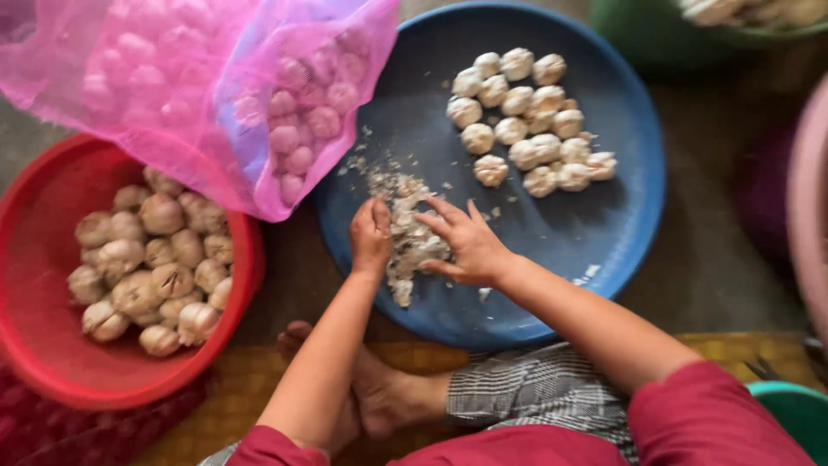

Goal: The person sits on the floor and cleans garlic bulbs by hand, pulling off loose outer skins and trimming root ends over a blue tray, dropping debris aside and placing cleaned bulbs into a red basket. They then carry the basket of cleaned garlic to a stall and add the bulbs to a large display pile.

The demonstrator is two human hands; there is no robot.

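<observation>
1. The left hand (371,235) sits at the centre of the frame, fingers curled together on the left edge of a heap of papery garlic skins (405,237); whether it grips any, I cannot tell.
2. The right hand (467,243) lies just beside it, fingers spread apart, palm pressing the right side of the same heap.
3. The heap rests on the lower left part of a round blue tray (604,224), with the hands on either side of it.
4. A cluster of peeled garlic bulbs (526,121) lies in the tray's upper right.
5. At the left of the frame, a red basin (52,345) holds unpeeled garlic bulbs (151,263).
6. A pink mesh sack (216,78) of garlic fills the upper left, overlapping both basin and tray.
</observation>
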